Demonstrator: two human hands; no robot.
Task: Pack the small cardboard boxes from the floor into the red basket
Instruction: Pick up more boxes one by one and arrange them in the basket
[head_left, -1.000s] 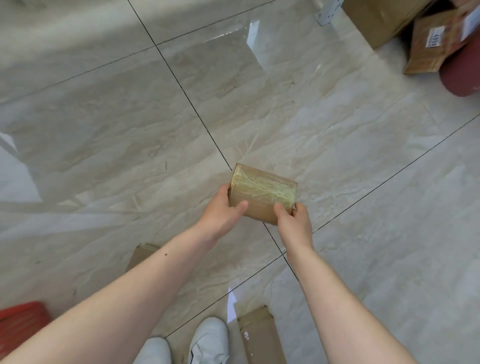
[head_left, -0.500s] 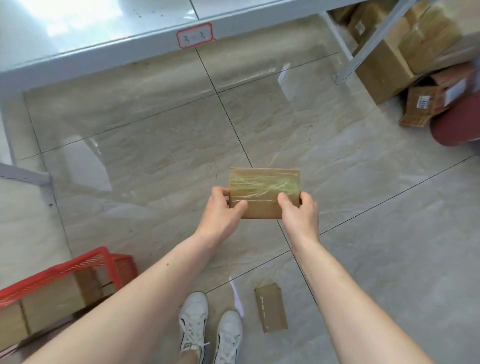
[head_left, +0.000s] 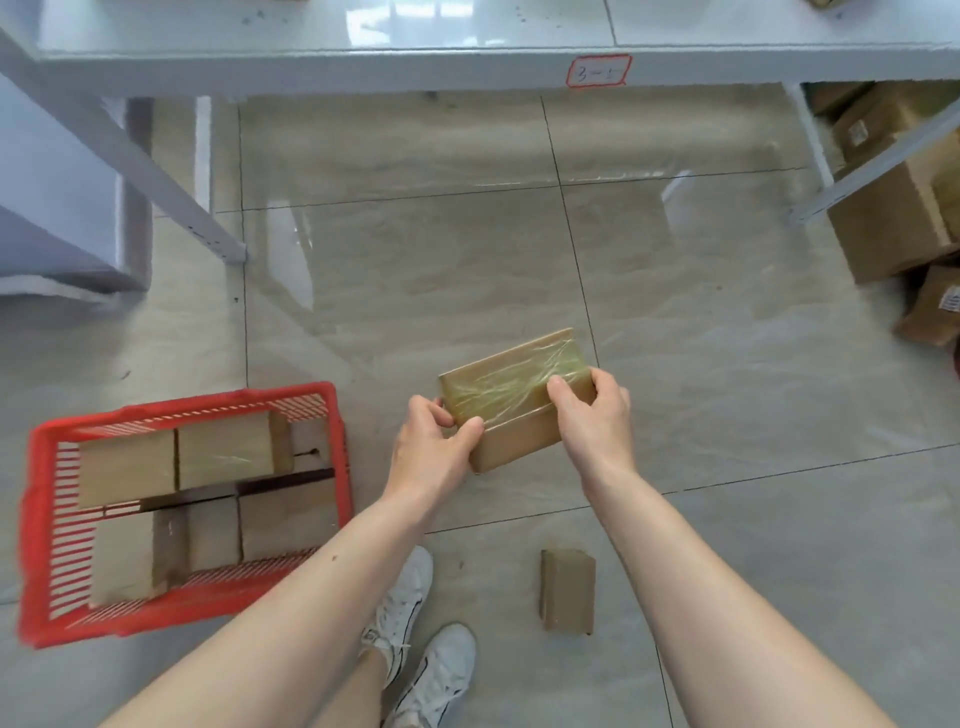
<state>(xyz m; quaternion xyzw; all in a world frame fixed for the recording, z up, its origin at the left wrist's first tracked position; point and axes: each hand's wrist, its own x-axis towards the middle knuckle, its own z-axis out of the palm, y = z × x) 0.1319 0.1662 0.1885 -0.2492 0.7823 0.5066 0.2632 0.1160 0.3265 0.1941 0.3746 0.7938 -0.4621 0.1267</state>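
Note:
A small cardboard box (head_left: 511, 395) wrapped in clear tape is held in the air over the tiled floor. My left hand (head_left: 434, 447) grips its near left corner and my right hand (head_left: 592, 415) grips its right end. The red basket (head_left: 332, 410) stands on the floor to the left of my hands, and several cardboard boxes (head_left: 223, 449) lie packed inside it. Another small cardboard box (head_left: 567, 590) lies on the floor below my right forearm.
A grey metal shelf (head_left: 363, 57) with a red-edged label runs across the top, and its leg (head_left: 171, 192) slants down at the left. Larger cardboard boxes (head_left: 893, 208) are stacked at the right edge. My white shoes (head_left: 415, 639) stand at the bottom centre.
My head has risen and turned left, bringing the whole red basket and the shelf into view. The box in my hands has tilted, its right end now higher.

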